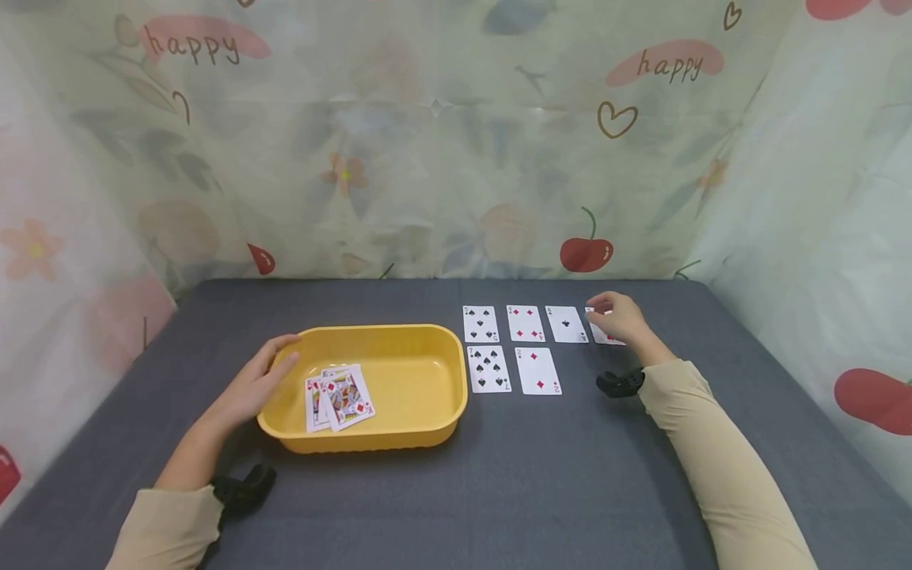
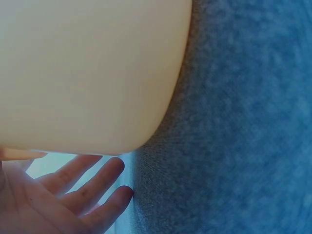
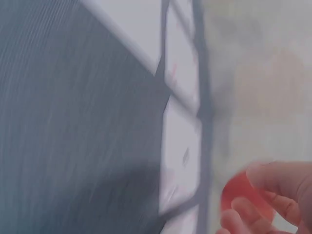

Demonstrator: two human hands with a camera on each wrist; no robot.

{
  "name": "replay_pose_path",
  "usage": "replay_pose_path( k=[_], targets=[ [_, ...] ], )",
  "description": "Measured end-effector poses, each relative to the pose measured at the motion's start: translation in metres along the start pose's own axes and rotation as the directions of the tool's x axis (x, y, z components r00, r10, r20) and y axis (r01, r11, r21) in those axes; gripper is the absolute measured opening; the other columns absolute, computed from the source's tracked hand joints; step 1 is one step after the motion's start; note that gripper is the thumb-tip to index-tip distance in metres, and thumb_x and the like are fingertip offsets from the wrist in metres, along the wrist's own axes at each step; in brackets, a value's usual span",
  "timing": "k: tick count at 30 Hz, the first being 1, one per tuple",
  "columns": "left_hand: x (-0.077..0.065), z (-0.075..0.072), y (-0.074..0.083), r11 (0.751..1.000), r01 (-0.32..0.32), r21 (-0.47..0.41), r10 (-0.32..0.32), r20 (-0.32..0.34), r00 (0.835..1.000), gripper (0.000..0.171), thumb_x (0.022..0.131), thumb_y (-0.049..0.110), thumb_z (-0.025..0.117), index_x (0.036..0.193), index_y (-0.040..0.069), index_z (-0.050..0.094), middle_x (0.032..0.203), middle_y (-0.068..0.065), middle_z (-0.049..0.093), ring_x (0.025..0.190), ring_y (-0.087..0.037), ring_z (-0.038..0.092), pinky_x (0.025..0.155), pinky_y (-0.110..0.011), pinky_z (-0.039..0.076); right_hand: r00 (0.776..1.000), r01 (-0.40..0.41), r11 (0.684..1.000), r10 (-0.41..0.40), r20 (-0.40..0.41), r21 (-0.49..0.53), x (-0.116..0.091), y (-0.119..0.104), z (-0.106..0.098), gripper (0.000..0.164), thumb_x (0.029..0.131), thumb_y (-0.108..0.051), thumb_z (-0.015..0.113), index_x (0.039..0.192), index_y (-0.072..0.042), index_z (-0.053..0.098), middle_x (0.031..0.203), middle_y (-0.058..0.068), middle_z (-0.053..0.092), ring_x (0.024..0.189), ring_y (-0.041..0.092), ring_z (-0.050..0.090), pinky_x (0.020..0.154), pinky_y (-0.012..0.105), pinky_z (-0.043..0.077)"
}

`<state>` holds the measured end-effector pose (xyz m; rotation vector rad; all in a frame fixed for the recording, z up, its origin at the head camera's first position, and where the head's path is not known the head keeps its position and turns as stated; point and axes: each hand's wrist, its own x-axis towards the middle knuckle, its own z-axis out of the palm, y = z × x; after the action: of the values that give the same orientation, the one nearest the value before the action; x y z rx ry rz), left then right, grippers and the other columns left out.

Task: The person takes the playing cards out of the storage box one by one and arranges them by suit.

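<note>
My left hand rests at the left end of a yellow plastic tub. Its thumb lies over the rim, and its fingers extend loosely beside the outer wall in the left wrist view. Inside the tub, several face cards overlap, with a king of diamonds on top. My right hand hovers over the rightmost playing card of the upper row, partly covering it. In the right wrist view its thumb and bent fingers stand apart, with no card visible between them.
The upper row also has a five of spades, a four of diamonds and an ace of clubs. Below lie a seven of spades and a two of diamonds. A patterned curtain borders the dark tabletop.
</note>
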<state>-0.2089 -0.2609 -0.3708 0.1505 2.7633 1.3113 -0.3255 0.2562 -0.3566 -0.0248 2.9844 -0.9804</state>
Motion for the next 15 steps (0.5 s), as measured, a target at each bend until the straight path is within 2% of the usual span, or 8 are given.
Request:
replay_pose_path(
  k=[4, 8, 11, 15],
  targets=[
    [0.000, 0.000, 0.000, 1.000, 0.003, 0.004, -0.003, 0.000, 1.000, 0.060, 0.100, 0.043, 0.033, 0.145, 0.005, 0.021, 0.148, -0.026, 0.022, 0.129, -0.042, 0.030, 0.104, -0.061, 0.026, 0.991, 0.109, 0.992, -0.113, 0.066, 0.055, -0.004, -0.039, 0.009, 0.036, 0.093, -0.018, 0.052, 0.123, 0.002, 0.052, 0.127, 0.024, 0.053, 0.119, 0.038, 0.049, 0.096, 0.050, 0.043],
    [0.001, 0.000, 0.000, 1.000, 0.006, 0.011, -0.006, 0.002, 1.000, 0.061, 0.100, 0.044, 0.032, 0.145, 0.005, 0.021, 0.148, -0.026, 0.023, 0.128, -0.042, 0.031, 0.104, -0.061, 0.026, 0.961, 0.226, 0.963, -0.245, 0.126, 0.147, -0.008, -0.080, 0.019, 0.033, 0.092, -0.019, 0.056, 0.121, -0.002, 0.055, 0.123, 0.019, 0.058, 0.116, 0.032, 0.054, 0.097, 0.046, 0.043],
    [0.001, 0.000, -0.001, 1.000, 0.006, 0.011, -0.006, 0.000, 1.000, 0.061, 0.100, 0.045, 0.032, 0.145, 0.005, 0.021, 0.148, -0.026, 0.023, 0.128, -0.041, 0.031, 0.104, -0.060, 0.027, 0.922, 0.310, 0.927, -0.347, 0.169, 0.211, -0.012, -0.110, 0.028, 0.031, 0.091, -0.019, 0.058, 0.118, -0.004, 0.057, 0.120, 0.016, 0.060, 0.112, 0.029, 0.057, 0.095, 0.043, 0.045],
    [0.001, 0.000, -0.002, 1.000, 0.004, 0.012, -0.004, -0.005, 1.000, 0.061, 0.100, 0.045, 0.033, 0.145, 0.005, 0.022, 0.148, -0.026, 0.023, 0.128, -0.041, 0.031, 0.104, -0.060, 0.026, 0.852, 0.397, 0.879, -0.460, 0.249, 0.265, -0.019, -0.148, 0.042, 0.029, 0.091, -0.018, 0.060, 0.117, -0.005, 0.059, 0.115, 0.013, 0.062, 0.106, 0.025, 0.060, 0.091, 0.038, 0.048]
  ],
)
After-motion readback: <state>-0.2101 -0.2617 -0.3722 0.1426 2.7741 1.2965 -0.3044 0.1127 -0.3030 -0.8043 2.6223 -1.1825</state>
